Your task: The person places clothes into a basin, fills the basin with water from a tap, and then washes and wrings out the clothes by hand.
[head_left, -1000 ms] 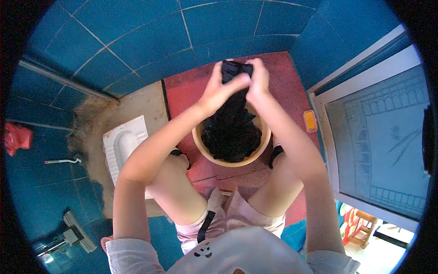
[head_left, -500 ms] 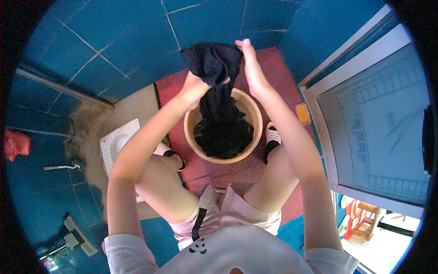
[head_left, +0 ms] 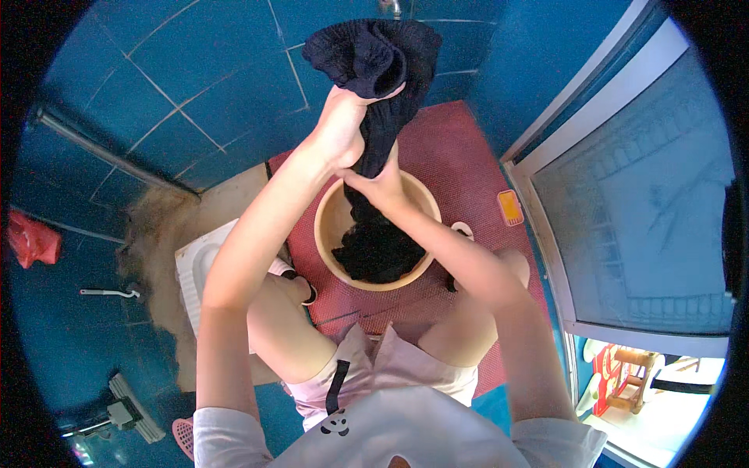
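The cloth [head_left: 394, 117] is held above the basin [head_left: 380, 286], its long axis running away from the body, loose, open end farthest. Lower down it is clasped by the right hand [head_left: 382, 187]. The left hand's fingers are mostly hidden by the loose end (whether the left hand [head_left: 342, 125] is closed cannot be told). Where the heap [head_left: 380, 249] begins is hard to see.

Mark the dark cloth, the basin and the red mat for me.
Dark cloth [head_left: 392, 113]: head view, on the stretch between its raised bunched top and the basin.
Basin [head_left: 334, 218]: head view, on the bare inner wall, left side.
Red mat [head_left: 462, 160]: head view, on its bare right part.
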The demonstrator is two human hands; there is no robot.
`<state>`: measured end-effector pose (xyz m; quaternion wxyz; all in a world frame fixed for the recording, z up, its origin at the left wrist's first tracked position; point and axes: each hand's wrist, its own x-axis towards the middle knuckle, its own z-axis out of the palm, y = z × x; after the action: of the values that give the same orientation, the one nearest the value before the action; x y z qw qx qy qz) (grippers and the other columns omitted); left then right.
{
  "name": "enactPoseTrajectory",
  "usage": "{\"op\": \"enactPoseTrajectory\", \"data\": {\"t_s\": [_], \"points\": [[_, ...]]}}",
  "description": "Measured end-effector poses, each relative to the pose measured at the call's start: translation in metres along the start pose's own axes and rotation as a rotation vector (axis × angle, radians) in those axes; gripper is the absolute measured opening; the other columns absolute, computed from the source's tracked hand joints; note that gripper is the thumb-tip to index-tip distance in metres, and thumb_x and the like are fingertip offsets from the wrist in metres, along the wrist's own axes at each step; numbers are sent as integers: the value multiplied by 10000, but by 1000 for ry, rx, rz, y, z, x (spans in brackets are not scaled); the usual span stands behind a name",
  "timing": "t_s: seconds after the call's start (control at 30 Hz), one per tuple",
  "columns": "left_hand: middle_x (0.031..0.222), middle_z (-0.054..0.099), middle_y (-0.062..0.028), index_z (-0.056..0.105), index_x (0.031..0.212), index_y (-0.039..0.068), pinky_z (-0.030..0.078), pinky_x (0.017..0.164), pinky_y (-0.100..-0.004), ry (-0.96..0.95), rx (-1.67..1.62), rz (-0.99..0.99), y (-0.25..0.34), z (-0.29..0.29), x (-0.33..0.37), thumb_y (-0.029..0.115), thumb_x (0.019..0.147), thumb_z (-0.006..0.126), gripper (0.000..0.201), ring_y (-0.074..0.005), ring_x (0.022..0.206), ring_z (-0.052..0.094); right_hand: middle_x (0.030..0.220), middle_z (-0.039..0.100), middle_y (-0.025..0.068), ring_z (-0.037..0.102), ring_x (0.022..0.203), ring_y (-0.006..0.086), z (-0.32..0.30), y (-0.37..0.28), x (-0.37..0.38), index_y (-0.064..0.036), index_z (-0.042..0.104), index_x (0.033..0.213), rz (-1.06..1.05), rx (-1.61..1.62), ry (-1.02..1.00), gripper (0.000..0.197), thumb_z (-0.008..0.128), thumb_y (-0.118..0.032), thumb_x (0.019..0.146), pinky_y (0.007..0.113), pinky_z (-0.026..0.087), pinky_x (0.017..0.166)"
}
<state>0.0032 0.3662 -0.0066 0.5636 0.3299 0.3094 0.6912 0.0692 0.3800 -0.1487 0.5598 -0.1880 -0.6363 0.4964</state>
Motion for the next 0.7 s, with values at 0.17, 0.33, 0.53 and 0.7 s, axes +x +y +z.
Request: {"op": "enactPoseTrajectory", "data": {"t_s": [0.17,0.33,0.53,0.7], "points": [[933,584,-77,549,977,38,461,727,-340,-68,46,51,20,7,8,75,777,559,203,-201,820,567,1067,467,88,455,979,170,-6,27,-13,-2,325,1178,235,-38,-23,717,751,-112,612,300,365,862],[876,605,-88,561,961,13,451,718,-331,-155,119,-27,53,19,14,114,801,529,193,-198,773,578,991,525,115,512,916,201,-5,39,-29,1,385,1105,219,-48,57,633,746,-122,600,323,400,823],[808,557,-105,541,864,-8,435,628,-304,-245,50,37,94,60,8,102,788,519,136,-194,717,541,944,560,88,540,883,207,-23,87,-45,-15,415,1077,341,-54,27,654,783,-168,558,323,418,794],[769,579,-101,554,841,-11,451,634,-313,-249,53,97,129,54,3,93,776,508,131,-201,683,559,923,585,90,563,860,215,-26,121,-63,-13,491,1000,445,-123,-81,579,781,-200,536,323,427,772]]}}
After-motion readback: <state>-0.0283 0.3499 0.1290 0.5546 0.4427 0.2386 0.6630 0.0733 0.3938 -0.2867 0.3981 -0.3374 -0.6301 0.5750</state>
